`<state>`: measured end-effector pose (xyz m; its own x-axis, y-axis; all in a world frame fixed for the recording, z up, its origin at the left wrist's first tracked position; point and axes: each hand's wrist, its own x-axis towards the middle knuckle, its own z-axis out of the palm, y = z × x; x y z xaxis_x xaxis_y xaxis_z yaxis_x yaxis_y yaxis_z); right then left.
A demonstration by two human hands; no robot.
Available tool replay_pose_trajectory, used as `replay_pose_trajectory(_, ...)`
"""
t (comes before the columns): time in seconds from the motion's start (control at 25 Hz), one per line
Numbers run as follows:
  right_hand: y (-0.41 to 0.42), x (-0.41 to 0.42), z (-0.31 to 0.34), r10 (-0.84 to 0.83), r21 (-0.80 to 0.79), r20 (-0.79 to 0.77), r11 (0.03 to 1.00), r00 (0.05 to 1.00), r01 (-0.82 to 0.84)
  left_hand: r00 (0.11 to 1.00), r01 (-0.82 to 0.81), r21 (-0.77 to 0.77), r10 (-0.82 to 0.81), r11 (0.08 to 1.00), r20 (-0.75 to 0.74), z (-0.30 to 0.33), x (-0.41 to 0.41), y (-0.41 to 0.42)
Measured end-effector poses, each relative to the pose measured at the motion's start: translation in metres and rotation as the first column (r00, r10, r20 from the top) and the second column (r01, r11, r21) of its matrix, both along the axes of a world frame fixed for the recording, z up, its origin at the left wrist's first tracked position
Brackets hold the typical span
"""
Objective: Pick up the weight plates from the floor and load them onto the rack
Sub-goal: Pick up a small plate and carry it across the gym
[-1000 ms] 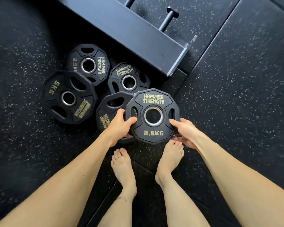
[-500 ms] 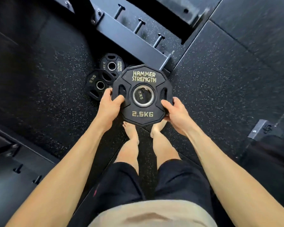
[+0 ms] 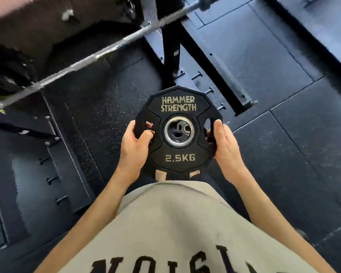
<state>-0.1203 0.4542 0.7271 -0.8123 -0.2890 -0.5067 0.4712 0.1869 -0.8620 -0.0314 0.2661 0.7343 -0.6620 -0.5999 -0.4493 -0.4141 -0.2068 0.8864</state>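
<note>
Black rubber coats the weight plate [image 3: 177, 129], which is held flat, face up, in front of the body and well above the floor [image 3: 264, 154]. "HAMMER STRENGTH" is printed on its far half and "2.5KG" on its near half, both in pale gold, and a metal ring lines the centre hole. The plate's left edge is clamped by the left hand [image 3: 135, 144], with the thumb laid on the face and the fingertips hooked up through the left grip slot. The right edge is gripped by the right hand [image 3: 225, 146], with the thumb pressed along the rim beside the right grip slot; the other fingers are hidden beneath the plate. Through the centre hole a second dark plate lying on the floor is glimpsed, too small for detail. Bare toes are seen just under the plate's near edge. Beyond the plate, the dark frame of the rack [image 3: 209, 62] is seen, with a row of short pegs [image 3: 211, 90] along its base; the plate is held apart from them. A steel barbell [image 3: 98, 54] is laid diagonally across the upper left, blurred. A beige shirt [image 3: 175, 223] with black lettering fills the bottom of the view.
</note>
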Motion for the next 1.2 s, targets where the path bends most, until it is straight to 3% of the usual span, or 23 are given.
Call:
replay_pose_trajectory(0.2, -0.017, -0.011, 0.038, 0.356, -0.022, -0.115, 0.933, 0.928, -0.36, 0.899, -0.421, -0.007, 0.417, 0.907, -0.134, 0.039, 0.058, 0.042)
replay_pose_trajectory(0.4, -0.046, 0.031, 0.067, 0.695, -0.064, -0.199, 0.694, 0.691, -0.717, 0.584, -0.782, 0.126, 0.788, 0.61, -0.195, 0.058, 0.136, 0.079)
replay_pose_trajectory(0.52, -0.063, 0.086, 0.084, 0.834, -0.062, -0.249, 0.494, 0.493, -0.867, 0.383, -0.912, 0.065, 0.896, 0.406, -0.223, 0.067, 0.202, 0.103)
replay_pose_trajectory(0.68, -0.077, 0.177, 0.096, 0.92, -0.081, -0.298, 0.24, 0.253, -0.967, 0.162, -0.986, -0.01, 0.947, 0.166, -0.278, 0.081, 0.289, 0.143)
replay_pose_trajectory(0.84, -0.08, 0.297, 0.097, 0.931, -0.067, -0.358, 0.048, 0.069, -0.997, -0.036, -0.997, -0.056, 0.963, -0.053, -0.266, 0.085, 0.4, 0.181)
replay_pose_trajectory(1.04, -0.082, 0.443, 0.096, 0.926, -0.074, -0.364, -0.132, -0.096, -0.989, -0.161, -0.978, -0.082, 0.94, -0.194, -0.301, 0.095, 0.532, 0.213)
replay_pose_trajectory(1.2, -0.1, 0.534, 0.1, 0.914, -0.07, -0.369, -0.208, -0.168, -0.976, -0.24, -0.959, -0.076, 0.927, -0.272, -0.289, 0.097, 0.614, 0.21)
